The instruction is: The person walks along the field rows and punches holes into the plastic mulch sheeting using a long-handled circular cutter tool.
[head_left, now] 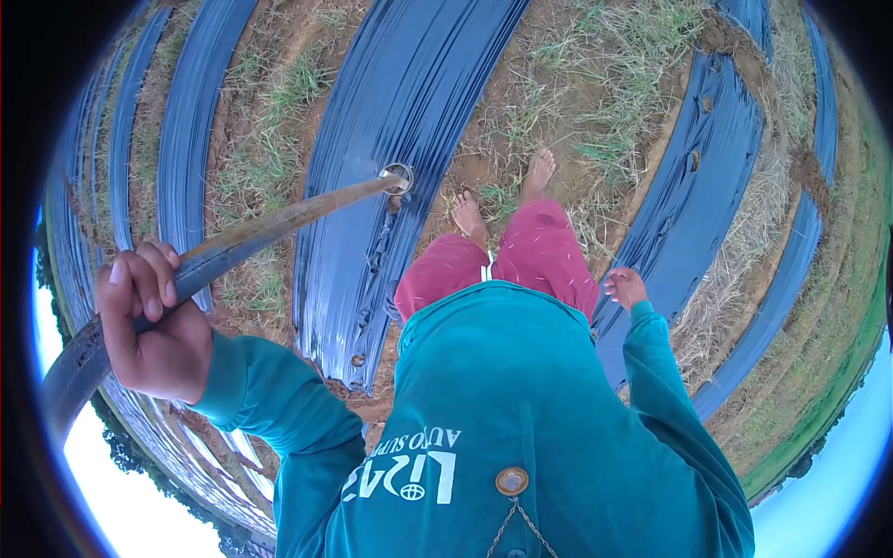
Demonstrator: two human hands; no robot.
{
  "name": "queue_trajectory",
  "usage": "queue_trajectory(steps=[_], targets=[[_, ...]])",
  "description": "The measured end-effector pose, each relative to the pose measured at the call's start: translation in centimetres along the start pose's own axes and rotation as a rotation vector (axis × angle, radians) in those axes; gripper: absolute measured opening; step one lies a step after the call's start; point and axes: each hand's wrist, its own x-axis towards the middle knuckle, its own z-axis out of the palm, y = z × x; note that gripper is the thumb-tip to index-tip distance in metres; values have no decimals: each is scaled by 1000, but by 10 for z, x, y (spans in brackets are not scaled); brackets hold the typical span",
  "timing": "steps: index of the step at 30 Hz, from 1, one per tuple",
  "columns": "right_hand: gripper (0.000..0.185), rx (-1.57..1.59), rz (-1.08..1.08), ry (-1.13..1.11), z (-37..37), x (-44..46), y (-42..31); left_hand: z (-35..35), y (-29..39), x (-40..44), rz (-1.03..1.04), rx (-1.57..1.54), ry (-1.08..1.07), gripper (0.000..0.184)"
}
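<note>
Watching remotely, I've got the left hand point(153, 325) wrapped round one pole point(284, 225), one ring point(407, 171) at its far end. Right hand point(626, 286) hangs loose, half curled; two feet point(470, 219) ahead, between both.

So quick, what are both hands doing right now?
Left hand: closed around a long pole.
Right hand: loosely curled, nothing visible in it; can't tell if fully closed.

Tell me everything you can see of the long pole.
The long pole is slender, brown toward its far end and dark nearer the camera; its material is unclear. Gripped by the left hand, it slants down and forward to a shiny, metallic-looking ring at the bluish plastic strip. Whether the ring presses in is unclear. Its near end runs out of view.
</note>
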Motion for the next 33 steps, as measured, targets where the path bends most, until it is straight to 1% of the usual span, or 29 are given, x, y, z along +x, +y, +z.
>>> queue_trajectory(steps=[3, 6, 8, 10, 12, 13, 14, 15, 16, 17, 20, 23, 26, 29, 33], targets=[[23, -15, -72, -2, -19, 28, -36, 4, 24, 9, 43, -34, -31, 27], [24, -34, -154, -26, -50, 56, -94, 22, 42, 13, 66, -20, 42, 28], [24, -6, -183, -35, -64, 49, -117, 33, 43, 17, 75, -7, 82, 29], [23, 50, -236, -9, -79, 49, -144, 44, 27, 24, 92, -18, 130, 29], [21, 40, -233, -20, -95, 57, -145, 51, -10, 31, 82, -24, 192, 29], [21, 32, -235, -11, -102, 58, -140, 58, -41, 35, 122, 12, 239, 28], [20, 27, -240, -1, -107, 57, -138, 62, -82, 38, 107, -39, 335, 28], [20, 15, -225, 5, -111, 54, -138, 66, -133, 40, 123, -55, 386, 27], [19, 4, -209, 11, -114, 47, -137, 64, -192, 38, 69, -70, 396, 24], [19, -5, -182, 13, -115, 37, -130, 63, -238, 34, -3, -52, 368, 22], [17, -14, -141, 49, -124, 30, -103, 66, -240, 40, -46, -51, 312, 22], [18, -6, -99, 65, -134, 29, -81, 96, -209, 52, -2, -80, 292, 23], [19, -54, -81, 41, -143, 39, -70, 121, -161, 68, 50, -69, 225, 23], [20, 22, 15, 57, -148, 53, -81, 144, -109, 81, 54, -44, 166, 24], [19, 51, -27, -2, -165, 81, -92, 157, -56, 96, 47, -29, 77, 27]])
